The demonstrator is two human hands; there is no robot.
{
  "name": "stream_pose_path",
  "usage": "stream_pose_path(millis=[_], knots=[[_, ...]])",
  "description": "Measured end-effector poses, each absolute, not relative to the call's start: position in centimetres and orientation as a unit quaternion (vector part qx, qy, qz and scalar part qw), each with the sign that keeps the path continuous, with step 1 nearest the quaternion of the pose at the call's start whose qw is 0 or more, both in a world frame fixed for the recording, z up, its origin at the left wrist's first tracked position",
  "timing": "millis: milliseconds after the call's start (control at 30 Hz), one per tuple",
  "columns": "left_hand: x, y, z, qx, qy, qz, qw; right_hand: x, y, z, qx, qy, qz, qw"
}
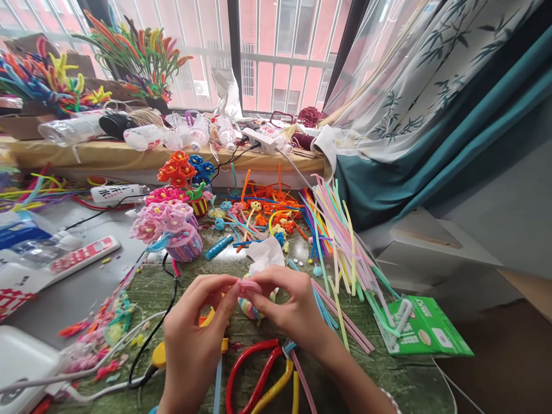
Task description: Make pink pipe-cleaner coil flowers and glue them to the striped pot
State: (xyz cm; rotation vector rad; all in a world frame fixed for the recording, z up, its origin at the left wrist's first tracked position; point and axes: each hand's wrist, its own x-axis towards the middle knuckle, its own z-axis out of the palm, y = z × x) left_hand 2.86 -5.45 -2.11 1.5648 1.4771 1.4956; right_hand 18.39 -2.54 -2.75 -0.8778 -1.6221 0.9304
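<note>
The left fingers (218,283) and right fingers (269,280) pinch narrowly on a pink pipe cleaner (249,286), which sits just above a pastel striped bundle (251,307). A crumpled tissue (265,256) lies just beyond the fingers. A red loop (230,374) lies below them on the green tabletop (149,299). Loose pipe cleaners (345,247) fan out to the right, and a pot of pink pipe-cleaner flowers (166,227) stands ahead to the left
</note>
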Motion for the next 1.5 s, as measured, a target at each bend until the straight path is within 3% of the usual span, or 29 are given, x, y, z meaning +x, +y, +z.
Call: stream_pose_path(millis=[400, 500, 667, 767, 1000, 1167, 1500], knots=[[2.5, -5.1, -1.9, 0.555, 0.532, 0.537, 0.346, 18.7, -2.8, -3.9, -0.331, -0.727, 0.149, 0.583], [2.6, -5.1, -1.6, 0.546, 0.528, 0.545, 0.355, 18.6, -2.7, -3.5, -0.311, -0.72, 0.202, 0.586], [2.5, -4.9, -1.3, 0.547, 0.549, 0.533, 0.341, 18.7, -2.3, -2.6, -0.318, -0.596, 0.467, 0.571], [2.3, -4.7, -1.4, 0.584, 0.548, 0.516, 0.305, 18.9, -2.1, -2.7, -0.332, -0.555, 0.557, 0.52], [2.3, -4.7, -1.5, 0.631, 0.532, 0.496, 0.269, 18.8, -2.1, -2.8, -0.377, -0.537, 0.582, 0.481], [2.3, -4.7, -1.5, 0.653, 0.52, 0.498, 0.234, 18.9, -2.0, -2.5, -0.362, -0.49, 0.658, 0.442], [1.8, -4.7, -2.1, 0.743, 0.481, 0.448, 0.124, 19.0, -1.9, -2.6, -0.319, -0.492, 0.698, 0.412]])
